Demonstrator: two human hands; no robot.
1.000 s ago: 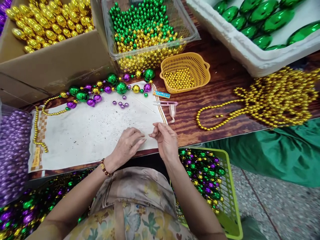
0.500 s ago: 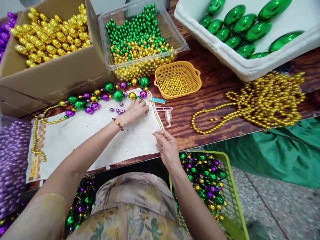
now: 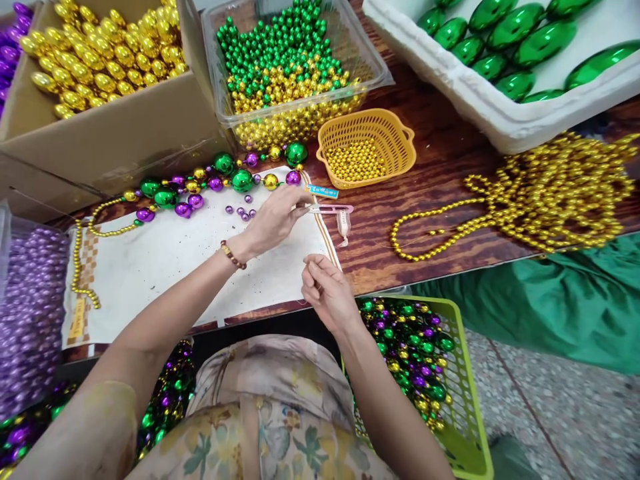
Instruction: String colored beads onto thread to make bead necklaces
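My left hand, with a beaded bracelet on the wrist, is over the white cloth. Its fingers are bent and close together at the tip of pink-handled thread snips; what they pinch, if anything, is hidden. Nearer my body, my right hand is closed in a pinch at the cloth's right edge, its contents too small to make out. Several loose purple beads lie left of my left hand. Behind them stretches a strand of green, purple and gold beads, ending in small gold beads at left.
A yellow basket holds gold beads, behind the snips. Further back stand a clear bin, a cardboard box and a white foam box. Gold bead chains lie at right. A green crate of strands stands below the table edge.
The view has shifted slightly. My left hand has risen off the cloth a little and moved right toward the snips. My right hand has moved slightly left and stays pinched.
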